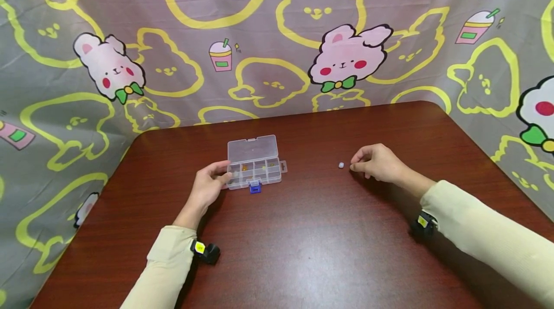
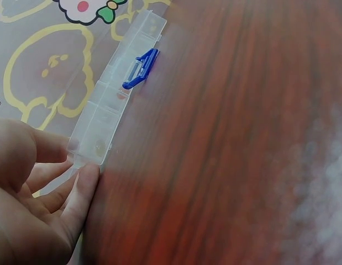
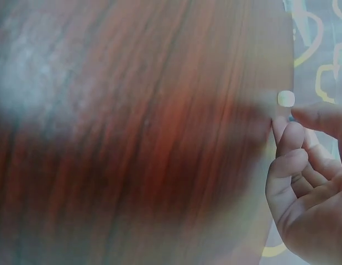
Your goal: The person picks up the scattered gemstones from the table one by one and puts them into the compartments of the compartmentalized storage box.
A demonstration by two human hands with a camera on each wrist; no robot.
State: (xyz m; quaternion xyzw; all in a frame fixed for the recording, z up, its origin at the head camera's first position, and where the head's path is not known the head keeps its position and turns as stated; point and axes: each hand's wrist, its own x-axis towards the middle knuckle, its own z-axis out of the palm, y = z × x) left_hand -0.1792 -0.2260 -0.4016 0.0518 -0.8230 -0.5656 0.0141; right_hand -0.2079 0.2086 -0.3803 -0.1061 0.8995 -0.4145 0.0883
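A clear plastic compartment box (image 1: 254,174) lies on the table with its lid (image 1: 253,149) raised at the back and a blue latch (image 1: 255,188) at the front. Several small yellow and orange pieces sit in its compartments. My left hand (image 1: 208,185) grips the box's left end, thumb in front and fingers behind; the left wrist view shows this hold (image 2: 46,187) too. To the right, a small white bead (image 1: 341,165) rests on the table. Just right of it is my right hand (image 1: 378,162), thumb and forefinger tips close together. A tiny bluish spot shows between them; whether it is held is unclear.
The dark red-brown wooden table (image 1: 303,232) stretches out around the box and bead. Behind it hangs a patterned curtain (image 1: 268,20). A small black wrist camera (image 1: 207,252) is strapped to the left sleeve, another (image 1: 424,222) to the right.
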